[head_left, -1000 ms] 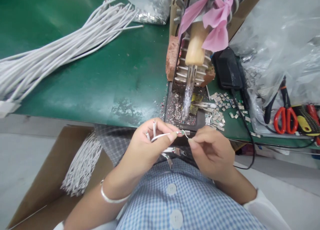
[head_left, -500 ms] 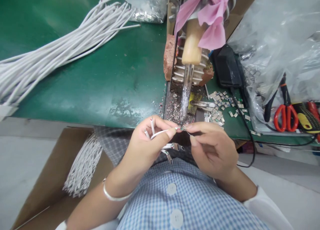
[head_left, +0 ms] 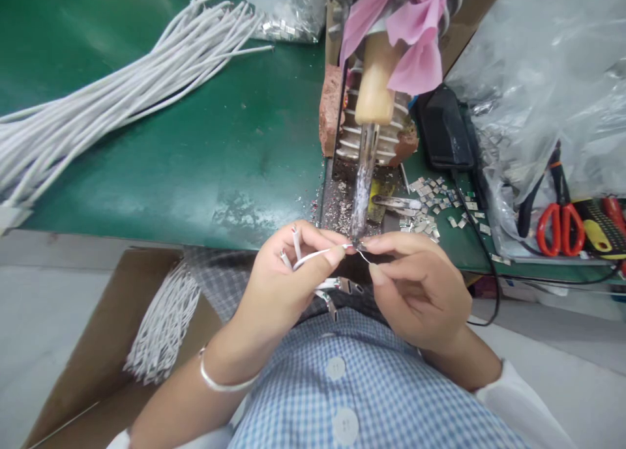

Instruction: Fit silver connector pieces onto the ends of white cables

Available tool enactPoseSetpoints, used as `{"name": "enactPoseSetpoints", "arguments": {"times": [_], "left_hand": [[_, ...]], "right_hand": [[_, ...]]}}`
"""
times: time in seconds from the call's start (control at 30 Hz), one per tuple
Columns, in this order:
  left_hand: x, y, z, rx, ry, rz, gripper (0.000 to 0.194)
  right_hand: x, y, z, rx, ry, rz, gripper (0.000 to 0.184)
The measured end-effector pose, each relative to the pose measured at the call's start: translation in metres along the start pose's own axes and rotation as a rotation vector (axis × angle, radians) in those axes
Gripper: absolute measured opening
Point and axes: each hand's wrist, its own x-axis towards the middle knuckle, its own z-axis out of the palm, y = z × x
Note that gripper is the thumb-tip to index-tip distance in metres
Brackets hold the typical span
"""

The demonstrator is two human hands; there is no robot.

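Observation:
Several white cables (head_left: 309,259) run through my left hand (head_left: 286,283), with its thumb pressed against the forefinger on one of them. Two metal USB plugs (head_left: 345,285) hang on cable ends below those fingers. My right hand (head_left: 423,289) pinches a small metal connector piece (head_left: 360,246) at the tip of the held cable. A thin wire (head_left: 364,257), which looks like solder, runs from that joint to my right thumb. Directly above, the tip of a soldering iron (head_left: 362,195) with a pale handle meets the joint; exact contact is hard to make out.
Loose metal connectors (head_left: 425,204) lie right of the iron, near a black phone-like device (head_left: 445,130). Red-handled scissors or cutters (head_left: 560,229) rest farther right. A white cable bundle (head_left: 122,87) covers the bench's left; a cardboard box (head_left: 92,345) below holds more cables.
Both hands have risen very slightly, bringing the joint closer against the iron's tip. The thin wire now shows more clearly, bowed between the joint and my right thumb.

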Motion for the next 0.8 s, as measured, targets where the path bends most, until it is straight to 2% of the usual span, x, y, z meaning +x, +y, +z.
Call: {"name": "enactPoseSetpoints", "arguments": {"times": [0.43, 0.67, 0.8], "left_hand": [[-0.0021, 0.0005, -0.0011, -0.085, -0.031, 0.007, 0.018], [-0.0024, -0.0051, -0.0081, -0.053, -0.079, 0.024, 0.016], [-0.0044, -0.0049, -0.0061, -0.044, -0.055, 0.052, 0.020]], "right_hand": [[0.0010, -0.0015, 0.0018, 0.026, 0.007, 0.024, 0.020], [-0.0011, -0.0028, 0.0012, 0.023, -0.023, 0.066, 0.017], [-0.0018, -0.0030, -0.0002, 0.024, -0.026, 0.077, 0.016]]}}
